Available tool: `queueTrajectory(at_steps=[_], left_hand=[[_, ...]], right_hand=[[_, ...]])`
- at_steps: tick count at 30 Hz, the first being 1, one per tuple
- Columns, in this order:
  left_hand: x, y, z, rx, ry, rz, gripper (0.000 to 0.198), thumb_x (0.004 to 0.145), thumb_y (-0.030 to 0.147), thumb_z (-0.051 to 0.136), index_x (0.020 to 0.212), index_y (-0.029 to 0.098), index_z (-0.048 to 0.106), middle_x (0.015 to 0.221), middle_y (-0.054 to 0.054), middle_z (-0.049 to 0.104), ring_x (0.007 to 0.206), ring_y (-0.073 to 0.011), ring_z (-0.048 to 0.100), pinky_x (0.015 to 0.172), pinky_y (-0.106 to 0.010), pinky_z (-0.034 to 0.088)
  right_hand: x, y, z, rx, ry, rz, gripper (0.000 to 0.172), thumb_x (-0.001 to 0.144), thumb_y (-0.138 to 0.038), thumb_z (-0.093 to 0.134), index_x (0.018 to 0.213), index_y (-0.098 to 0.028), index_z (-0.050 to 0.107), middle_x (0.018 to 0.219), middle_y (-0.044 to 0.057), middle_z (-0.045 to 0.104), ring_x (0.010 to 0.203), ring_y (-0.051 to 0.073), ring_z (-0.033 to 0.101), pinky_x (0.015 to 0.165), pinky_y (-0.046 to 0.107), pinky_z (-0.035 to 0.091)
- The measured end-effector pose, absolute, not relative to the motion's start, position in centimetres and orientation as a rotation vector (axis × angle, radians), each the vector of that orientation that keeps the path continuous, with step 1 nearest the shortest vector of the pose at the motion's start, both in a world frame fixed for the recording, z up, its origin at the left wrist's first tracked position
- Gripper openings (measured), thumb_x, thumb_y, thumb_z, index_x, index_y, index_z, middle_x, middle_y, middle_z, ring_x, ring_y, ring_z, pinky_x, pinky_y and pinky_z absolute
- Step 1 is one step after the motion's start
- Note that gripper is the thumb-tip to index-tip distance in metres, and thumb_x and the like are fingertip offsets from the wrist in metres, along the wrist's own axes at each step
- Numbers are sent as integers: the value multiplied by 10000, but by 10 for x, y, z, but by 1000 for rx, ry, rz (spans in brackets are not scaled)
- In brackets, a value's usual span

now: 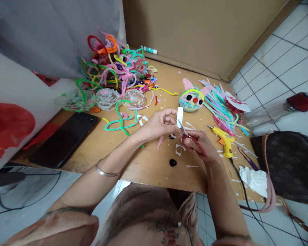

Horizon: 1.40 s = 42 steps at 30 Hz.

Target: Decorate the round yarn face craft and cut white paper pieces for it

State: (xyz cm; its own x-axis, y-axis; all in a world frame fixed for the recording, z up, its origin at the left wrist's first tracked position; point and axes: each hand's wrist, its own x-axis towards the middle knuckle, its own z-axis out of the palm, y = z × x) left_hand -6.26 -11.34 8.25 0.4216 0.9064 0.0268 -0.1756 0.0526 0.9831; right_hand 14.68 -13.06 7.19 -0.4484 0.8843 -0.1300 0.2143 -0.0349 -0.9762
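My left hand [165, 122] pinches a narrow strip of white paper [180, 115], which stands upright from the fingers. In my right hand [199, 141] is a pair of scissors with red handles [198, 145]; the blades meet the lower part of the strip, and whether they are parted is too small to tell. Just beyond the hands sits a round animal face [191, 99] with pink ears, black eyes and a red nose. On the table below my hands lie a black round piece [172, 162] and a cut white paper scrap [180, 149].
A tangled heap of pipe cleaners [118, 66] fills the back left, near a glue stick [150, 50]. At left lies a black phone [64, 140]. To the right are straight pipe cleaners [218, 102], a yellow glue gun [224, 140] with its cord, crumpled tissue [254, 180] and a brown bag [290, 167].
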Motion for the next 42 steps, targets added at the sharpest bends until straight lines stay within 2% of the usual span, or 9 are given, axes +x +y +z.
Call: queueTrajectory(at_steps=[8, 13, 19, 27, 42], left_hand=[[-65, -111, 82, 1288, 802, 954, 348, 659, 116, 690, 991, 158, 597, 626, 55, 641, 528, -61, 538, 537, -189, 389], [-66, -110, 80, 1299, 817, 951, 361, 655, 138, 687, 1006, 157, 605, 650, 37, 653, 559, -87, 568, 565, -214, 405], [-67, -110, 81, 1311, 825, 948, 341, 657, 159, 700, 991, 154, 628, 645, 35, 646, 547, -85, 551, 555, -215, 398], [-67, -110, 80, 1315, 855, 931, 327, 651, 144, 693, 974, 147, 642, 650, 28, 661, 549, -80, 557, 544, -208, 399], [-68, -110, 80, 1370, 872, 905, 269, 704, 226, 722, 953, 147, 658, 656, 26, 635, 552, -72, 541, 540, -201, 403]], right_hand=[[141, -131, 82, -1185, -1736, 1455, 550, 621, -678, 800, 728, -150, 692, 564, -45, 415, 515, 72, 319, 477, 233, 225], [139, -132, 86, -1212, -1741, 1438, 560, 589, -684, 807, 706, -152, 677, 595, -32, 441, 543, 79, 338, 488, 234, 230], [139, -131, 86, -1220, -1743, 1466, 502, 604, -621, 824, 718, -152, 686, 606, -28, 463, 547, 84, 359, 494, 236, 248], [139, -131, 84, -1270, -1679, 1479, 481, 535, -565, 884, 674, -147, 693, 608, -24, 485, 567, 94, 398, 537, 242, 309], [140, -130, 83, -1270, -1705, 1493, 500, 534, -571, 883, 712, -136, 712, 594, -40, 458, 551, 80, 387, 532, 234, 328]])
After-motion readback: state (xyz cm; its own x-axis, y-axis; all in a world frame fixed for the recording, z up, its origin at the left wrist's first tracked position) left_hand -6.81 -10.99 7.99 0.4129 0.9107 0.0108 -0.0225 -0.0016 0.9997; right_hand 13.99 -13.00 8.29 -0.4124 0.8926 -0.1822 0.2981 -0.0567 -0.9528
